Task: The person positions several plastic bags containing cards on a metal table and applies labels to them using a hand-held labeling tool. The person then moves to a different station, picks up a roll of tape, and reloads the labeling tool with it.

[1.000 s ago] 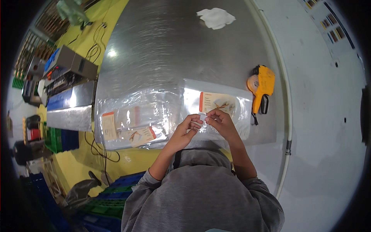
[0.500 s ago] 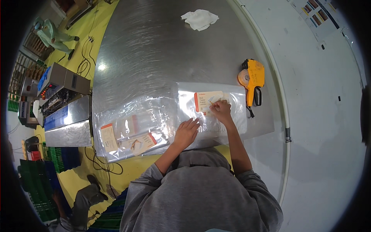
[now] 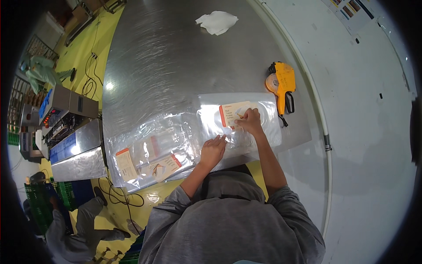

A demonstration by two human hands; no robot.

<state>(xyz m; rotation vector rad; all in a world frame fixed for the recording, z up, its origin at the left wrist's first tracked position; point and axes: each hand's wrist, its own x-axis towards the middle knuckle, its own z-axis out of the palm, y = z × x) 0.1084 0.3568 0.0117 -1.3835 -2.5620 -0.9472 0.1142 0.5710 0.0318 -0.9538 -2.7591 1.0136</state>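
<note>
A stack of clear plastic bags (image 3: 206,105) lies flat in front of me, with a cream and orange printed label (image 3: 228,111) on it. My right hand (image 3: 252,122) is over the label's right half, its fingers pinched together against the surface. Whatever those fingertips hold, if anything, is hidden. Flat on the lower left part of the same bags rests my left hand (image 3: 213,152), fingers stretched out and holding nothing. To the left, more clear bags (image 3: 176,125) overlap, bearing a tilted label (image 3: 165,168) and another label (image 3: 126,165).
A yellow handheld labelling gun (image 3: 286,81) lies right of the bags, beside the wall pipe (image 3: 307,72). A white cloth (image 3: 217,22) is far up the steel table (image 3: 158,57). Machines (image 3: 72,108) stand left. One person (image 3: 83,229) is at lower left, another (image 3: 41,72) farther back.
The view has shifted slightly. My right hand stays pinched over the label and my left hand stays flat on the bags. The person at lower left has come further into view.
</note>
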